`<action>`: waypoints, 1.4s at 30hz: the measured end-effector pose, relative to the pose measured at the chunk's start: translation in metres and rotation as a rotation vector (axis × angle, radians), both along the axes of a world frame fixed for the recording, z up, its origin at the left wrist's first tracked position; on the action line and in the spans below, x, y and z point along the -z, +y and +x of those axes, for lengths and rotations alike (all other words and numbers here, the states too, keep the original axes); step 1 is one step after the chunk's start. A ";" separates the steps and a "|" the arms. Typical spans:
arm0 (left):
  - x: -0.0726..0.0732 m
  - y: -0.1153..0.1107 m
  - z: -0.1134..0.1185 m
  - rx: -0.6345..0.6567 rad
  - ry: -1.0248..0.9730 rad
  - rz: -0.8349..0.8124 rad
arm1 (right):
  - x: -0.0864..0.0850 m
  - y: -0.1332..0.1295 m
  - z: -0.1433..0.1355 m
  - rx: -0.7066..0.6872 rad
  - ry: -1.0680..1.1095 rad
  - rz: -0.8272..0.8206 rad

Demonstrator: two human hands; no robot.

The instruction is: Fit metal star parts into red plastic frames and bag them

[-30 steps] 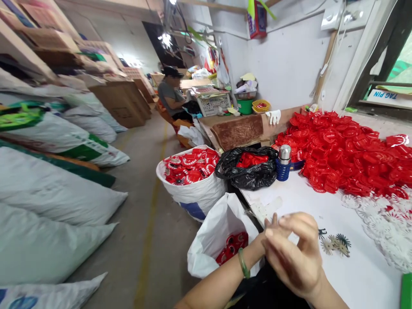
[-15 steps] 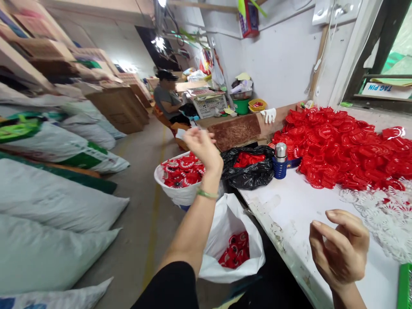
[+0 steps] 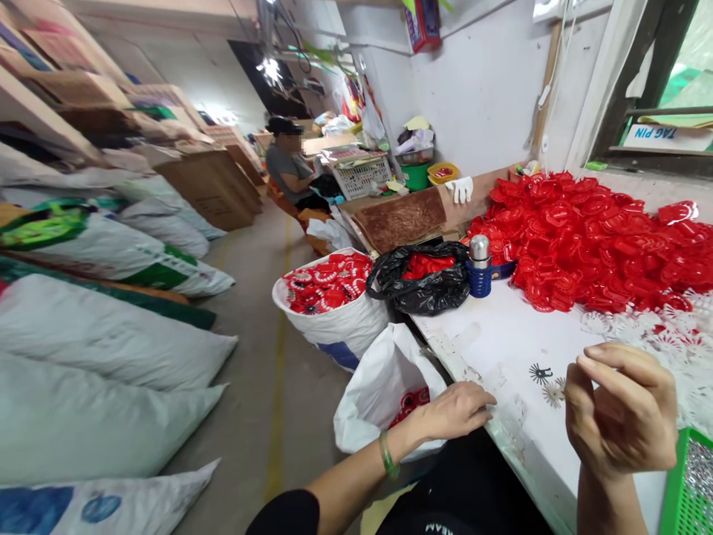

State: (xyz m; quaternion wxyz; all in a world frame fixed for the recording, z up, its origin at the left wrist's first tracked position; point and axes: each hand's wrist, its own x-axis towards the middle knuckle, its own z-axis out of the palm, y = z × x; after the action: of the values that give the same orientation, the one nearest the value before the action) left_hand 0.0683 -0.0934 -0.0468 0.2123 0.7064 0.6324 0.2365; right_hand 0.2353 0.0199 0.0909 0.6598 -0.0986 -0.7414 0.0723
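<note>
My left hand (image 3: 460, 409), with a green bangle (image 3: 388, 453) on its wrist, is palm down at the front edge of the white table (image 3: 493, 338). Its fingers are loosely extended, and nothing shows in them. My right hand (image 3: 624, 409) is curled over the table, thumb and fingertips drawn together, no object visible between them. Just left of it lie a black fan-shaped piece (image 3: 540, 373) and a pale fan-shaped piece (image 3: 554, 392). Below my left forearm, an open white sack (image 3: 365, 405) contains red pieces (image 3: 412, 401), partly hidden by the arm.
A pile of red plastic pieces (image 3: 590, 238) and white lacy pieces (image 3: 662, 338) cover the table's far right. A green basket (image 3: 676, 483) holds small metal bits. A flask (image 3: 480, 267), black bag (image 3: 434, 297) and full sack (image 3: 339, 327) stand ahead. Someone (image 3: 287, 163) sits farther back.
My left hand has come down and right, from above the full sack to the table edge. My right hand has shifted slightly right, its fingertips closer together. The small fan-shaped pieces now show.
</note>
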 end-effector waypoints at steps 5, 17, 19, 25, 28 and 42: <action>-0.003 0.001 0.010 -0.033 0.002 -0.066 | -0.008 0.004 0.009 0.070 -0.030 -0.054; -0.069 0.027 -0.004 -0.562 -1.483 0.182 | 0.015 -0.002 -0.032 -0.279 -0.711 0.022; -0.066 0.028 0.002 -0.537 -1.576 0.119 | 0.017 -0.001 -0.034 -0.278 -0.716 0.008; -0.057 0.032 0.007 -0.551 -1.655 0.033 | 0.002 0.002 -0.016 -0.471 -0.864 -0.011; -0.058 0.032 0.003 -0.575 -1.712 -0.001 | 0.002 0.005 -0.007 -0.312 -0.990 -0.045; -0.052 0.032 0.001 -0.607 -1.602 -0.025 | 0.022 0.029 -0.011 0.024 -0.853 -0.087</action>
State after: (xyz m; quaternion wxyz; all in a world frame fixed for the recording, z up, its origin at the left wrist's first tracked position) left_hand 0.0689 -0.0612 0.0054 0.5302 0.1239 0.4561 0.7039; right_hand 0.2244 0.0487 0.0693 0.2900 -0.1559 -0.9430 0.0484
